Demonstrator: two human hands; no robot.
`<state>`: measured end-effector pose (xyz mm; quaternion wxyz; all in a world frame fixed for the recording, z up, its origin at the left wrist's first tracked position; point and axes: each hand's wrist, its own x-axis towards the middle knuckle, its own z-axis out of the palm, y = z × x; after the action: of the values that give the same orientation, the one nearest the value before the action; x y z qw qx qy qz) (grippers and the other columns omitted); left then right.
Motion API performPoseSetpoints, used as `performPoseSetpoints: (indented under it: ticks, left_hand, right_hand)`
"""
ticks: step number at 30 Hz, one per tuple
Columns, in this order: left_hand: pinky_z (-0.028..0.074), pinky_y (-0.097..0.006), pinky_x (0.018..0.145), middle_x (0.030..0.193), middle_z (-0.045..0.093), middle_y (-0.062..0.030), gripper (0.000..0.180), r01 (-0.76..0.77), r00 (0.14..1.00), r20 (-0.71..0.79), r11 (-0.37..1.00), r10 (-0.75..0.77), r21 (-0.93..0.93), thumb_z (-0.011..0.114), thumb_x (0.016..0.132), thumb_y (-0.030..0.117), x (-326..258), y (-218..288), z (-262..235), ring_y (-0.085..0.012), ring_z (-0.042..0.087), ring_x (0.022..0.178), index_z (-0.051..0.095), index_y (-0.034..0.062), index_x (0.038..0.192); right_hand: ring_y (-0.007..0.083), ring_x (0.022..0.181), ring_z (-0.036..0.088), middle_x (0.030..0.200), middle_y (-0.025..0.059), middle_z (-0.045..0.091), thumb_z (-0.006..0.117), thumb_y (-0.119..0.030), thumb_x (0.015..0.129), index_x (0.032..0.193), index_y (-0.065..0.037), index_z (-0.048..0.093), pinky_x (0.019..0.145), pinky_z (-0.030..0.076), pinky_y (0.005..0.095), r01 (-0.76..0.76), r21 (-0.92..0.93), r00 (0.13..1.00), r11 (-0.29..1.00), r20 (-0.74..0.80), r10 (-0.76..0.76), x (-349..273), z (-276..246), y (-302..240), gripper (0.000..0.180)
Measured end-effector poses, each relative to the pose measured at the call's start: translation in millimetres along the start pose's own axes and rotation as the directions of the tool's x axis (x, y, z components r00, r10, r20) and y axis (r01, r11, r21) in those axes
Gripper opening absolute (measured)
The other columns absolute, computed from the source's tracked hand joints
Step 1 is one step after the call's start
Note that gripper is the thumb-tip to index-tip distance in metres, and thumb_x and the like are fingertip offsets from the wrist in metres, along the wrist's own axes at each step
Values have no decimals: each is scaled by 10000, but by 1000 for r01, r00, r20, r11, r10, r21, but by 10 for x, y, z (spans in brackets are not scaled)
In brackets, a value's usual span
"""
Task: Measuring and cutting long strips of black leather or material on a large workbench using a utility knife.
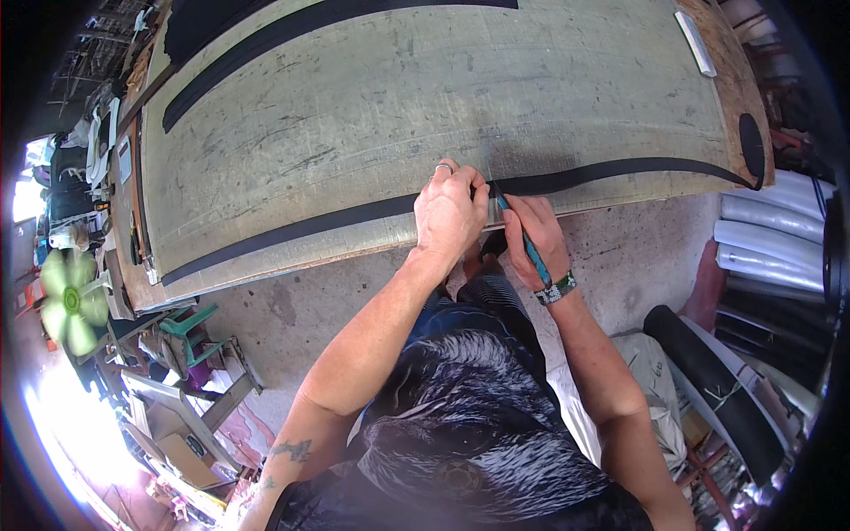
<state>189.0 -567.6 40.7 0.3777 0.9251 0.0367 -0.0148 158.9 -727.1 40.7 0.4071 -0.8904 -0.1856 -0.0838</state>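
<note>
A long, narrow black fabric-like strip runs along the near edge of the worn table. My left hand is closed over the strip near its middle, with the thumb and fingers curled together at it. Just to the right, my right hand grips a slim teal-and-black craft knife, its tip angled up and left toward the strip beside my left fingertips. Whether the blade touches the material cannot be made out. The strip's right end bends round at the table's right side.
A second black strip and folded black material lie at the table's far left. A white bar rests at the far right. A green fan and green stool stand left; wrapped rolls and a black roll are right.
</note>
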Motion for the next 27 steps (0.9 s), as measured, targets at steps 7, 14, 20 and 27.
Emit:
performPoseSetpoints:
  ticks: [7,14,20,27]
  left_hand:
    - [479,-458,884,1069,605,-117,111,-176,982,89,973,164,148,681,821,75,55,83,-61,-350,604,1011,681,97,930]
    - [230,-555,1185,1556,376,-113,285,-483,834,309,876,457,8,679,802,28,374,-179,-226,-406,280,1443,765,181,1027]
    - [110,-572,1235,1625,293,-91,274,-445,825,399,895,400,23,691,845,122,467,-151,-273,-408,161,1507,784,251,1068]
    - [61,-568,1242,1633,282,-92,264,-426,833,400,904,383,22,674,869,163,439,-241,-245,-385,126,1523,784,280,1078]
  right_hand:
    - [385,879,581,946,214,627,581,-53,917,1051,80,627,789,492,450,-29,-25,998,999,63,31,54,-52,-47,193]
    - [390,855,566,903,216,602,563,-57,927,1007,68,612,778,480,462,-51,-13,995,999,88,52,89,-24,-73,156]
    - [409,853,568,892,226,603,556,-51,927,1022,71,606,767,476,474,-118,-48,988,992,90,122,141,5,-99,163]
    - [419,871,576,889,232,607,555,-57,936,1023,64,602,781,481,483,-110,-64,985,992,124,118,19,5,-158,157]
